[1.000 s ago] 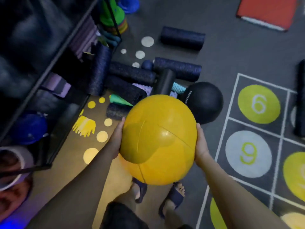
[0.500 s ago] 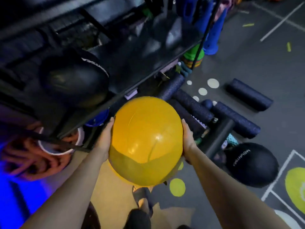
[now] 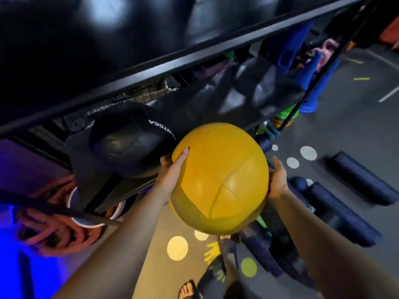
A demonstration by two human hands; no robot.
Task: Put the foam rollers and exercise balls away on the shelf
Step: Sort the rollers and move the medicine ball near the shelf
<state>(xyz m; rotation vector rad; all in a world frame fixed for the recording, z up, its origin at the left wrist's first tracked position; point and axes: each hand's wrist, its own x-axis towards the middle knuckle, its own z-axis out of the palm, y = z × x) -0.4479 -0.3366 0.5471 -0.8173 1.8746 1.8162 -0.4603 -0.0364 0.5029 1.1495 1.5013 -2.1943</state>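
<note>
A large yellow exercise ball [image 3: 220,178] is held between both palms at shelf height. My left hand [image 3: 172,169] presses its left side and my right hand [image 3: 277,180] its right side. The ball hangs just in front of the black shelf [image 3: 151,70], right beside a black exercise ball [image 3: 129,143] with white lettering that rests on a shelf board. Several dark foam rollers [image 3: 336,210] lie on the floor to the right; one more roller [image 3: 362,178] lies apart from them.
The shelf's top board runs diagonally across the view, with dark glossy shapes above and behind it. Blue cones [image 3: 311,83] and a green stack [image 3: 285,117] stand at the shelf's far end. A white-rimmed bin [image 3: 95,221] sits low left. My sandalled feet [image 3: 190,290] are below.
Both hands have lifted the yellow ball from floor level up to the shelf, next to the black ball. The view has swung up and left from the floor toward the shelf.
</note>
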